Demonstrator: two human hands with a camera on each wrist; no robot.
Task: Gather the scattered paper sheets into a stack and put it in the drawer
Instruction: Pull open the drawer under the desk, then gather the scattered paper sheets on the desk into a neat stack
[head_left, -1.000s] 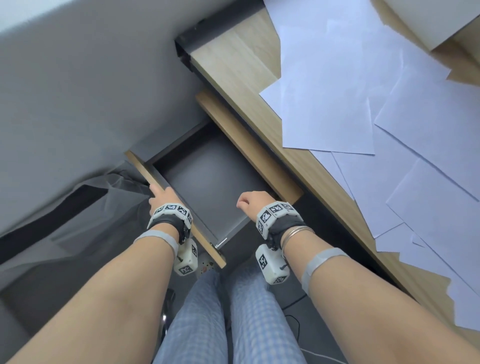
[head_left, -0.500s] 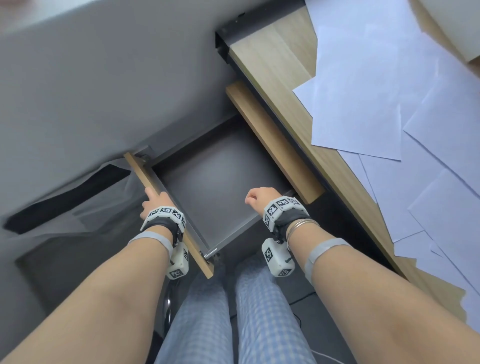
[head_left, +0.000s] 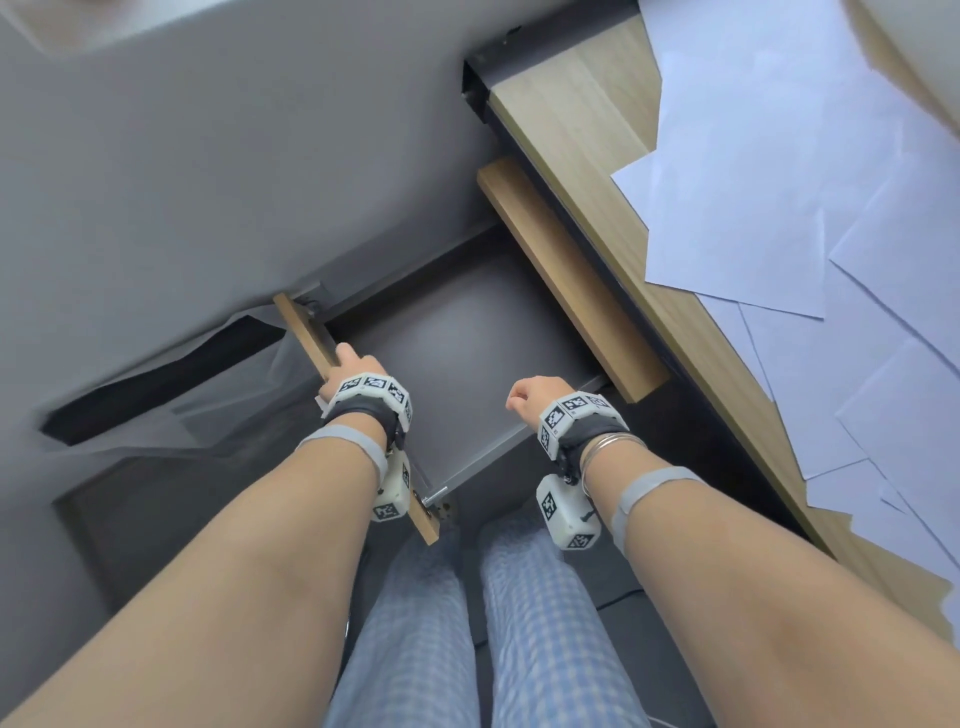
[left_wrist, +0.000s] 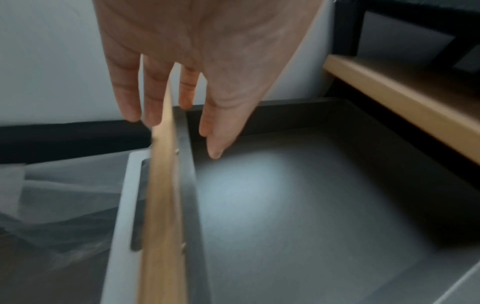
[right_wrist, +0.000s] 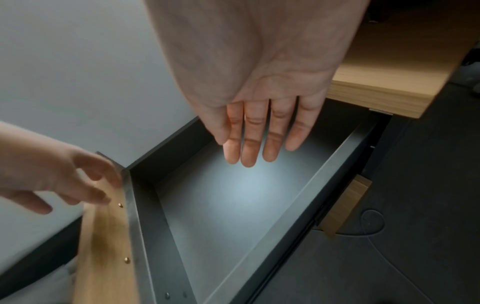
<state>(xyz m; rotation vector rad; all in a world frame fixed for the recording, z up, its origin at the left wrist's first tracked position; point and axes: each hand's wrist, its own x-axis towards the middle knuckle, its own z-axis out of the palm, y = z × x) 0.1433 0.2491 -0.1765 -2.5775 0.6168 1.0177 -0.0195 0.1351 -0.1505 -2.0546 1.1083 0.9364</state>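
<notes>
Plainly not yet at the gathering stage: paper sheets (head_left: 737, 208) lying scattered and overlapping on the bench (head_left: 566, 119), above and to the right of the drawer (head_left: 457, 343), none inside it. Left hand (head_left: 347, 375) resting on the drawer's wooden front panel (head_left: 311, 338), fingers (left_wrist: 130, 92) straight and straddling its top edge, clamped on nothing. Right hand (head_left: 531, 397) apart from it, hovering over the drawer's inside, fingers extended, holding nothing.

Likely trouble from here:
- Could knock the pulled-out drawer with a knee, with the legs (head_left: 519, 623) just below its near corner.
- Could sweep a sheet off the bench edge nearest the drawer, some appearing to overhang there. From there, straight down beside the drawer or toward the plastic bag (head_left: 218, 395) to its left.
- Could also end with a ragged stack if squared carelessly, corners catching on the drawer's walls or under the wooden panel (head_left: 566, 270) above its far side.

Head view alone gives the sheets and the bench; neither wrist view reaches them. Left wrist view alone shows the fingers split across the front panel, some outside the drawer, the rest inside. Right wrist view alone settles the right hand: loosely curled as seen from the head, flat and open-palmed above the drawer's grey floor as seen from the wrist. Front panel blurred in both wrist views, so cannot tell how firmly pressed.
</notes>
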